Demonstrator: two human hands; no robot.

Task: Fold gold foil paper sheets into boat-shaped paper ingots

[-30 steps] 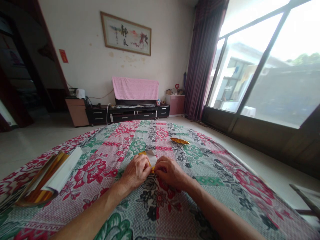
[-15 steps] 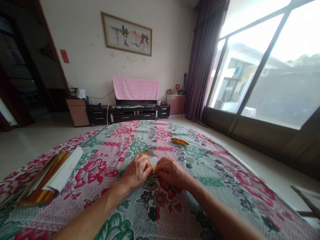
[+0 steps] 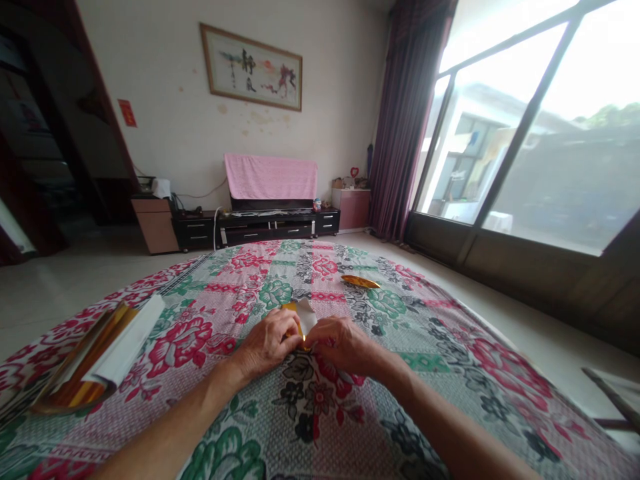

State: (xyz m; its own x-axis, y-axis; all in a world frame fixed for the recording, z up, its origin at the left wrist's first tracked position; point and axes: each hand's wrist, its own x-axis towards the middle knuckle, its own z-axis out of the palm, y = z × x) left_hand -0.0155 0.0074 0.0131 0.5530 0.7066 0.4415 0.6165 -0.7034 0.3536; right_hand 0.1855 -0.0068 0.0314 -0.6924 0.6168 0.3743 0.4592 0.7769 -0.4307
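A small sheet of gold foil paper, white on its underside, lies on the flowered cloth between my hands. My left hand grips its left part, the gold side showing by the fingers. My right hand has its fingers curled and pinches the near right edge close to my left thumb. The near edge looks folded over, with a bright gold glint between the fingertips. Much of the sheet is hidden under both hands. Beyond them rests a boat-shaped folded gold piece.
At the left on the table lies a curled stack of gold and white paper sheets. A patterned tablecloth covers the round table. Past it stand a low black cabinet and a television under a pink cloth.
Both hands have shifted slightly left, and the fingertips have drawn closer together over the paper's near edge. The white part of the sheet shows a little differently bent.
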